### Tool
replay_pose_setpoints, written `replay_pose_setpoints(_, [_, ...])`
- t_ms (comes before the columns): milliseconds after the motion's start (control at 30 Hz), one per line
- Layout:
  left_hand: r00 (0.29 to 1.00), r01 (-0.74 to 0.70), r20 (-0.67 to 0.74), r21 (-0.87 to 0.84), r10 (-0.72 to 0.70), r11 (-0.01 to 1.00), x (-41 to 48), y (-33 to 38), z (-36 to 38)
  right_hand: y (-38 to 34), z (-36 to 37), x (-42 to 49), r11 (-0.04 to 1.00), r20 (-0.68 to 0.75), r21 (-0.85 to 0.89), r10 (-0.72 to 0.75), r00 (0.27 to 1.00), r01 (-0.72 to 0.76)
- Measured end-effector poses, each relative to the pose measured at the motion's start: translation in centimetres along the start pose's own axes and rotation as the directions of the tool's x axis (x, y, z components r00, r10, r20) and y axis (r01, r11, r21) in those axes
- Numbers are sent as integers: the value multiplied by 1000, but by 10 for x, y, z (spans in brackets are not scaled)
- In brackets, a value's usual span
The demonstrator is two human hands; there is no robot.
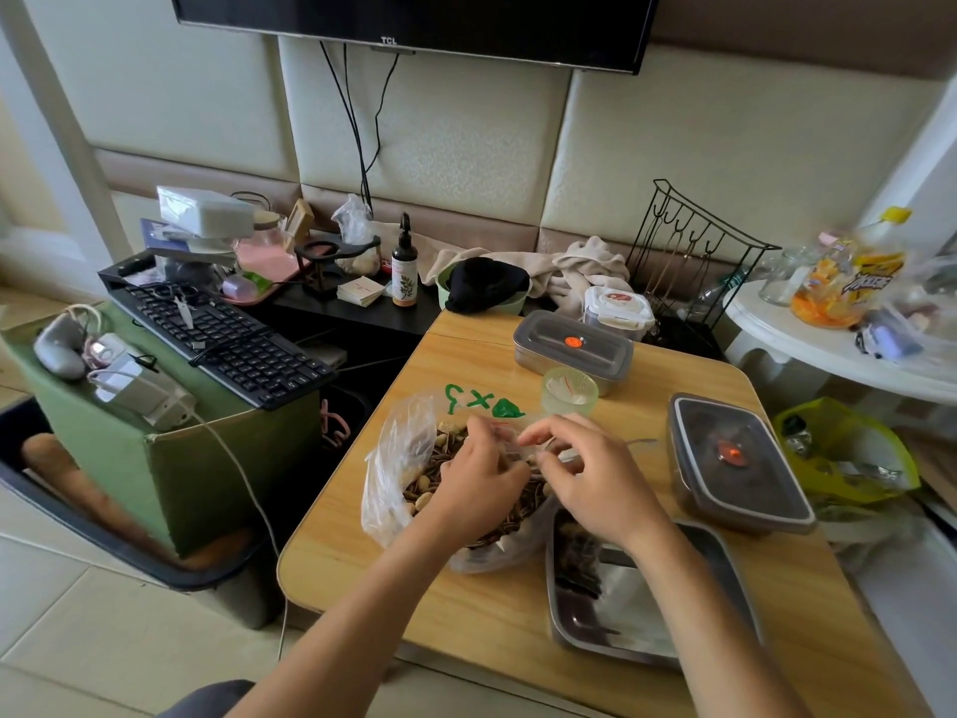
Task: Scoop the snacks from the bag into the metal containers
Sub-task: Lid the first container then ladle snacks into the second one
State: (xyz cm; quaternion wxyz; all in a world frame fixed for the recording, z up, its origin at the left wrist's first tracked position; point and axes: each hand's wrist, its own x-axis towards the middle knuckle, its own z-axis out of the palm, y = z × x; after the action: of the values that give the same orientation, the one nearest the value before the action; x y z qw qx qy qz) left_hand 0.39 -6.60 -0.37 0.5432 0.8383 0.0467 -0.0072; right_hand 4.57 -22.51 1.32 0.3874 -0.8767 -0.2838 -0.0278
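Two hands work bag mouth: left hand (pixel 481 479) and right hand (pixel 585 474) each pinch clear rim of snack bag (pixel 399 474), fingers curled, probably spreading opening for scooping. Bag sits mid-table (pixel 466 614), touching part-filled open metal container (pixel 637 614) at near right, so transfer path is short.

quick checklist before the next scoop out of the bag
1. Bag mouth open, snacks showing: ok.
2. Left hand and right hand pinch the bag's rim: ok.
3. Open container beside the bag, lid off, part filled: ok.
4. Scoop in hand: cannot tell; the green cup stands unheld behind the bag.
5. Far container and right container ready to fill: not ok, lids on.
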Motion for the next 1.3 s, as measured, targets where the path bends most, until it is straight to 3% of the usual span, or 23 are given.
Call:
replay_pose_setpoints(267, [992,-123,11,79,123,989,-1,-4,-8,5,-10,-5,993,-1,-107,-49,999,49])
replay_pose_setpoints(400, [991,-125,-37,45,127,991,-1,-9,-8,7,-12,-8,977,-48,-214,-3,999,-8])
replay_pose_setpoints(633, [999,-45,-15,-284,42,958,-3,-1,-5,4,-16,-8,993,-145,51,110,983,-104])
replay_pose_setpoints(800, [1000,6,15,-423,1,906,-5,5,-8,0,-16,-8,989,-132,111,111,985,-97])
replay_pose_setpoints(967, [998,2,57,-501,31,865,-7,9,-8,-4,-18,-9,982,-133,178,90,987,-65])
replay_pose_setpoints(1300, [1000,-26,-2,-447,28,894,-1,1,-9,-5,-21,-11,985,-97,173,18,995,-1])
